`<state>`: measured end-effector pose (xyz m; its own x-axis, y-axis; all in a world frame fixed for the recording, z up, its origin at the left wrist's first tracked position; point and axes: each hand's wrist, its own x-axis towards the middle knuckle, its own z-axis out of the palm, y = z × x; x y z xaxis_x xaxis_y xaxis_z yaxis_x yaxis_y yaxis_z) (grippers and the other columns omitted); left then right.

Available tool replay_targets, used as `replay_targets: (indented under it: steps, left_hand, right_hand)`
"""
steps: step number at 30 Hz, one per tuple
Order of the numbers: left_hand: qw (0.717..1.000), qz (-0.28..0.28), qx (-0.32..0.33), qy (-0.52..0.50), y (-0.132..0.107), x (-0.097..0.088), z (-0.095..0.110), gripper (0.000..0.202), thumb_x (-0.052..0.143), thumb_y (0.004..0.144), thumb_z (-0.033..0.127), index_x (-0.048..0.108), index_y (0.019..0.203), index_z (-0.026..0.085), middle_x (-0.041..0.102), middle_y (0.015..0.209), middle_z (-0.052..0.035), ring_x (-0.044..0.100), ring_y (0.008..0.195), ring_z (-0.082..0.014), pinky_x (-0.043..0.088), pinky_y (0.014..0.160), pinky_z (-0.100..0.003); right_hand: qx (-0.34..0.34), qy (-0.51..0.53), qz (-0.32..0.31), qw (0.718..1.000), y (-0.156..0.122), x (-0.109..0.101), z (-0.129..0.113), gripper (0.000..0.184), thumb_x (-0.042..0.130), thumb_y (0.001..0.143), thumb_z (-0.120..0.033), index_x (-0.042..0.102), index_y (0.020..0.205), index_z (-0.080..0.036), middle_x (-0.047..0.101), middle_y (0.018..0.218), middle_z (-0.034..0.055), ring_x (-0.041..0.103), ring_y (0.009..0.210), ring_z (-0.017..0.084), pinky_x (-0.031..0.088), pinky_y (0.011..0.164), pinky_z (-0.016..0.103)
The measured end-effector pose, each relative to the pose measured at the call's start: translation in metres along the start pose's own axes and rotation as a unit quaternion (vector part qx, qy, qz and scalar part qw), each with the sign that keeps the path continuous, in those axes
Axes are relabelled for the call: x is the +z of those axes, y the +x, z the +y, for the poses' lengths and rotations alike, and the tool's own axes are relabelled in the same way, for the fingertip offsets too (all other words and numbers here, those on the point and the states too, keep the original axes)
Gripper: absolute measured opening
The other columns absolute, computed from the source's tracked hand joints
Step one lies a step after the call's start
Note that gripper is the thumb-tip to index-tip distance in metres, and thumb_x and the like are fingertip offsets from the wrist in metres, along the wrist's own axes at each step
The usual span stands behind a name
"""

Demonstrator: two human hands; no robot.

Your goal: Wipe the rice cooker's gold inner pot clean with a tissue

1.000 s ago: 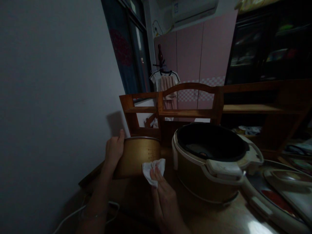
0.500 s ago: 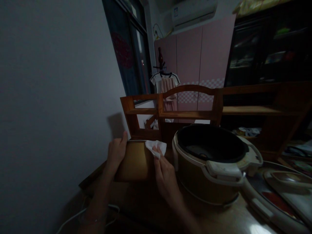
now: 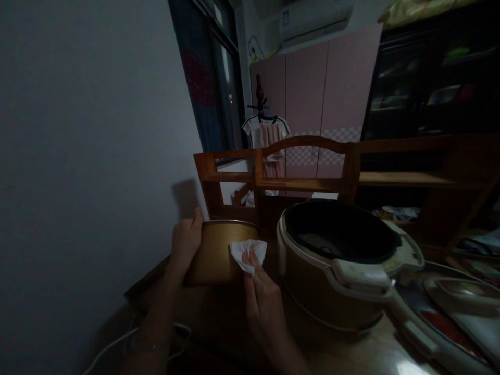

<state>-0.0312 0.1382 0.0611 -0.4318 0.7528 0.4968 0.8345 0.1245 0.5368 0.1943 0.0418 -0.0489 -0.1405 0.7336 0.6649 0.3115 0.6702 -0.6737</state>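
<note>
Gold pot (image 3: 214,252) on the surface (image 3: 363,354), at 9 o'clock from the cooker (image 3: 339,265). Left hand (image 3: 186,240) at the pot's 9 o'clock, fingers curled around the wall, thumb up at the rim. Right hand (image 3: 261,299) at 5 o'clock, fingers together, pressing a white tissue (image 3: 247,251) against the pot's side. Wooden shelf (image 3: 304,172) at 12 o'clock behind; white cord (image 3: 117,344) at 7 o'clock.

Rice cooker lid (image 3: 449,307) cut off at the right edge — dark cabinet shelves (image 3: 433,88) perhaps crockery, too blurred.
</note>
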Motion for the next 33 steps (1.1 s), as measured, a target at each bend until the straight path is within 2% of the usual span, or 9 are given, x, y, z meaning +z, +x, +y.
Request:
replay_targets:
  steps: [8,15,17,19,22,24,28,31,33]
  left_hand:
    - [1.000,-0.003,-0.003,0.006,0.007,0.005,-0.005,0.062,0.026,0.096,0.065,0.046,0.052,0.026,0.073,0.081,-0.0273,0.069,0.087,-0.0371,0.036,0.071,-0.040]
    - [1.000,-0.006,0.001,0.026,0.010,0.006,-0.004,0.069,0.024,0.098,0.065,0.057,0.055,0.022,0.074,0.082,-0.0269,0.070,0.089,-0.0371,0.041,0.073,-0.039]
    - [1.000,-0.007,0.009,0.028,0.011,0.006,-0.004,0.070,0.025,0.098,0.064,0.062,0.057,0.021,0.074,0.080,-0.0258,0.070,0.087,-0.0360,0.043,0.073,-0.038]
    - [0.999,-0.006,0.013,0.032,0.012,0.006,-0.005,0.070,0.025,0.098,0.062,0.066,0.060,0.020,0.074,0.079,-0.0256,0.070,0.086,-0.0353,0.044,0.073,-0.038]
    - [0.999,-0.007,0.008,0.034,0.012,0.004,-0.007,0.071,0.025,0.099,0.061,0.069,0.062,0.018,0.074,0.079,-0.0253,0.070,0.084,-0.0348,0.045,0.072,-0.037]
    - [0.999,-0.006,0.004,0.033,0.011,0.002,-0.010,0.072,0.024,0.099,0.061,0.070,0.063,0.018,0.073,0.077,-0.0244,0.070,0.083,-0.0345,0.045,0.072,-0.037]
    - [0.999,0.002,-0.005,0.032,0.008,-0.001,-0.015,0.072,0.022,0.099,0.061,0.068,0.061,0.019,0.073,0.076,-0.0233,0.069,0.082,-0.0339,0.044,0.071,-0.037]
    - [1.000,0.005,-0.006,0.026,0.005,-0.003,-0.016,0.069,0.022,0.098,0.062,0.060,0.057,0.022,0.072,0.075,-0.0226,0.067,0.080,-0.0322,0.041,0.070,-0.036]
    - [1.000,-0.001,-0.007,0.015,0.003,-0.005,-0.015,0.068,0.021,0.097,0.066,0.053,0.053,0.024,0.071,0.072,-0.0213,0.065,0.074,-0.0302,0.038,0.067,-0.037]
  right_hand:
    - [-0.044,-0.037,-0.009,0.998,-0.029,0.005,0.007,0.053,0.035,0.105,-0.013,0.038,0.158,-0.015,0.035,0.162,0.0121,0.026,0.153,0.025,0.037,0.123,0.046]
    - [-0.063,-0.061,-0.010,0.996,-0.045,0.004,0.009,0.056,0.038,0.103,-0.010,0.036,0.159,-0.013,0.036,0.161,0.0144,0.029,0.151,0.026,0.040,0.121,0.045]
    - [-0.079,-0.064,-0.005,0.995,-0.050,0.004,0.010,0.058,0.040,0.102,-0.008,0.036,0.159,-0.015,0.038,0.160,0.0138,0.033,0.150,0.027,0.042,0.119,0.045]
    - [-0.093,-0.050,0.013,0.994,-0.055,0.003,0.012,0.058,0.043,0.102,-0.010,0.039,0.158,-0.018,0.047,0.156,0.0123,0.042,0.145,0.026,0.046,0.116,0.042]
    - [-0.066,-0.007,0.039,0.997,-0.058,-0.003,0.011,0.047,0.045,0.104,-0.016,0.052,0.150,-0.025,0.064,0.141,0.0077,0.060,0.132,0.024,0.053,0.110,0.036]
    - [-0.031,0.013,0.057,0.998,-0.053,-0.010,0.007,0.043,0.045,0.106,-0.019,0.057,0.146,-0.027,0.067,0.136,0.0066,0.064,0.128,0.024,0.053,0.109,0.036]
    - [-0.014,0.035,0.070,0.997,-0.024,-0.024,-0.003,0.043,0.040,0.107,-0.023,0.056,0.147,-0.023,0.062,0.143,0.0083,0.058,0.135,0.027,0.047,0.116,0.043]
    - [0.012,0.057,0.078,0.995,0.008,-0.025,-0.007,0.042,0.039,0.109,-0.029,0.060,0.144,-0.022,0.060,0.146,0.0076,0.056,0.137,0.027,0.045,0.117,0.047]
    - [0.025,0.074,0.068,0.995,0.027,-0.020,-0.007,0.043,0.038,0.110,-0.033,0.056,0.147,-0.022,0.056,0.150,0.0073,0.050,0.142,0.027,0.042,0.120,0.048]
